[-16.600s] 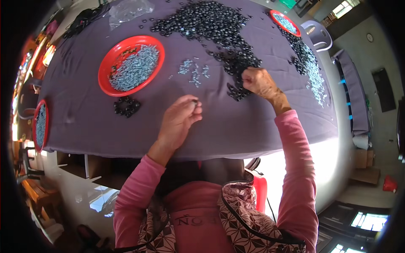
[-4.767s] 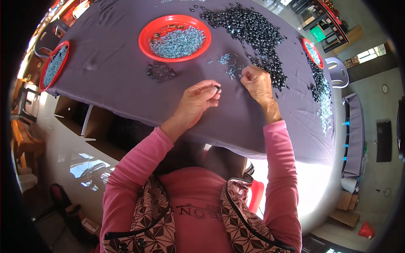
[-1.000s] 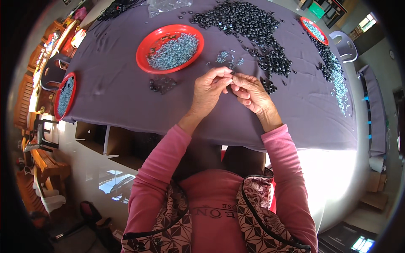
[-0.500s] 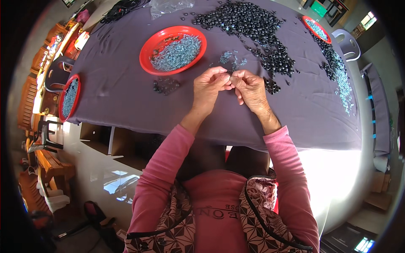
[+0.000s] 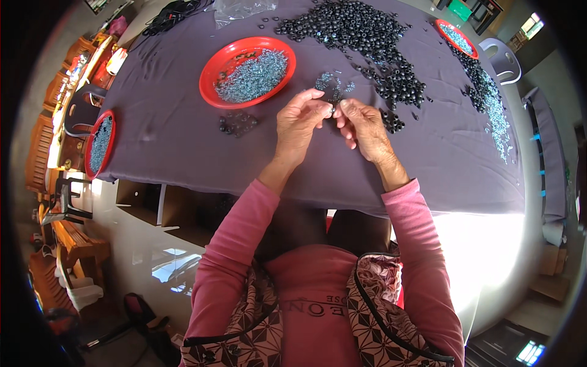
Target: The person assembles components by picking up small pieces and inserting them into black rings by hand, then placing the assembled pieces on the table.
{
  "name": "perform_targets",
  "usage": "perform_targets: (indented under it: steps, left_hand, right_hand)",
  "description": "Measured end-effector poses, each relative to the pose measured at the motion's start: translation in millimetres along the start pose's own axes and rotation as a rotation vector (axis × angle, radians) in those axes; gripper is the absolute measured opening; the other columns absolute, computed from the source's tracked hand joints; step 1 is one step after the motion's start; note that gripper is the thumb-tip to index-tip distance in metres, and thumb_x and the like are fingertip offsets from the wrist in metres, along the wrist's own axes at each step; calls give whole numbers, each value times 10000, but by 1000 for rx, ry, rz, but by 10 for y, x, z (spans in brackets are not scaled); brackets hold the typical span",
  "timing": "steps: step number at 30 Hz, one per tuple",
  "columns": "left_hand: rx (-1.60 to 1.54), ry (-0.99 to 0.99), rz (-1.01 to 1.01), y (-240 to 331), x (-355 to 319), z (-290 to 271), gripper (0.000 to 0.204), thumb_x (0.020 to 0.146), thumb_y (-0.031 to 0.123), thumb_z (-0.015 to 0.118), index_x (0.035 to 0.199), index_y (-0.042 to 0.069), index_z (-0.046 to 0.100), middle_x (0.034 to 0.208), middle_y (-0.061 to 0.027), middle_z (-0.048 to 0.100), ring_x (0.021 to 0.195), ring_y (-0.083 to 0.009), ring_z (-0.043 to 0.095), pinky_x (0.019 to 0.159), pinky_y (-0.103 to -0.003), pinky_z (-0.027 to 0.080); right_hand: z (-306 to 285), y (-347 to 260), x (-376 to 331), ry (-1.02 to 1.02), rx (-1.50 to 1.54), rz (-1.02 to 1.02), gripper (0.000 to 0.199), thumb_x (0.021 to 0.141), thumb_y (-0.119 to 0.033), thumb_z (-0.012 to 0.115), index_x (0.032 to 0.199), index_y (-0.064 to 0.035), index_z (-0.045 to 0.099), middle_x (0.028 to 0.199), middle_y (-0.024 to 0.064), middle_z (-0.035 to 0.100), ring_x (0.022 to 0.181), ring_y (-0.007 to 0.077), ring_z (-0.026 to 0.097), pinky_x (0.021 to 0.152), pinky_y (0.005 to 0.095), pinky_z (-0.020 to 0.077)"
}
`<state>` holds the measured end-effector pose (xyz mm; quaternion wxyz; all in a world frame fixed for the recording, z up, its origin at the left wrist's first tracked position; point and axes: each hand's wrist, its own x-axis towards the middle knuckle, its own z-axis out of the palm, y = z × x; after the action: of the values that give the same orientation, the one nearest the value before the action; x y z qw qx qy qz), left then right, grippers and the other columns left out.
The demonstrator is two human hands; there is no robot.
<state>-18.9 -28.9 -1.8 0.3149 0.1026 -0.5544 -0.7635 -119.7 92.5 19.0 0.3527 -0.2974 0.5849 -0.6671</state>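
Note:
My left hand (image 5: 299, 125) is closed in a pinch on a small dark bead (image 5: 332, 111), which shows at the fingertips. Right beside it, my right hand (image 5: 365, 128) also pinches with thumb and forefinger; whatever those fingers hold is too small to make out. Just beyond the fingertips lies a loose patch of pale blue beads (image 5: 333, 81) on the purple-grey tablecloth (image 5: 244, 162). A red plate (image 5: 210, 92) of pale blue beads stands to the left of my hands. A big spread of black beads (image 5: 348, 30) covers the cloth further off.
A small cluster of dark beads (image 5: 237, 124) lies near the red plate. Two more red plates, one at the left edge (image 5: 110, 147) and one at the far right (image 5: 441, 25), hold beads. Blue beads (image 5: 498, 122) trail along the right. A plastic bag (image 5: 244, 11) and black cables (image 5: 177, 15) lie at the back.
My fingertips have drawn slightly apart and a little nearer to me. The dark bead at the left fingertips now shows, where the fingers hid it before.

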Motion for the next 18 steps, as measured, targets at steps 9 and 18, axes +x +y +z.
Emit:
perform_targets:
  steps: [9, 18]
  left_hand:
    - [149, -4, 150, -62, -32, 78, 270, 842, 42, 637, 1104, 23, 574, 888, -44, 642, 736, -69, 549, 628, -210, 443]
    - [70, -41, 79, -38, -8, 66, 267, 849, 29, 619, 1111, 13, 568, 901, -67, 609, 758, -103, 572, 643, -239, 493]
  right_hand:
    - [6, 53, 17, -67, 164, 150, 338, 936, -370, 514, 789, -67, 526, 594, -51, 390, 441, 33, 335, 366, 209, 337]
    - [131, 71, -15, 96, -359, -81, 243, 976, -267, 458, 878, -56, 528, 639, 16, 453, 514, 92, 431, 463, 228, 403]
